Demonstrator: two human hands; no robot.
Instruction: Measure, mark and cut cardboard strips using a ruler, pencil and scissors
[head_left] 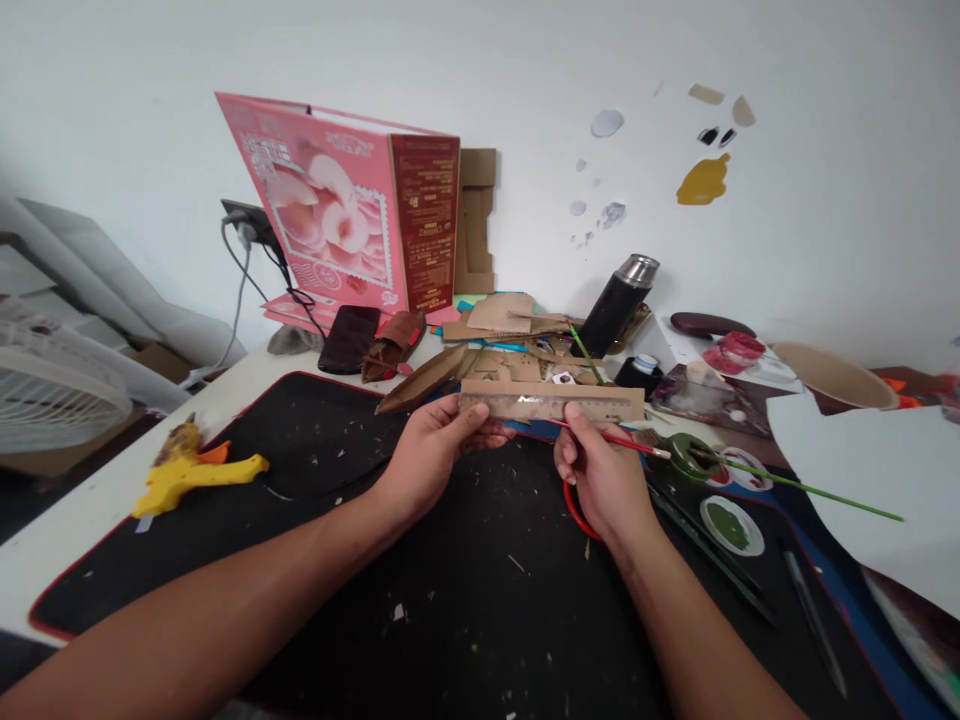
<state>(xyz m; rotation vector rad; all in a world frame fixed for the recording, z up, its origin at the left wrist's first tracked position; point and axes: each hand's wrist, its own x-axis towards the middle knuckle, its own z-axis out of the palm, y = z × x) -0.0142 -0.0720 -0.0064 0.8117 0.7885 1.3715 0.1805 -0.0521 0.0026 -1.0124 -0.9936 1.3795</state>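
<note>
A strip of brown cardboard (634, 396) is held up over the black mat, with a clear ruler (517, 407) lying along it. My left hand (442, 440) pinches the left end of both, thumb on the ruler and fingers behind. At the right part, my right hand (600, 460) has its thumb against the ruler and also grips a red pencil (637, 445), whose pale end points right. Below that hand, a red loop handle (576, 515) shows in part; the rest is hidden.
A yellow glue gun (195, 470) lies on the mat (450, 600) at left. Cardboard scraps (499, 312), a phone (349, 338) and a tilted black flask (615, 305) are behind. To the right stand a green paint jar (686, 455) and a dish of green paint (731, 525).
</note>
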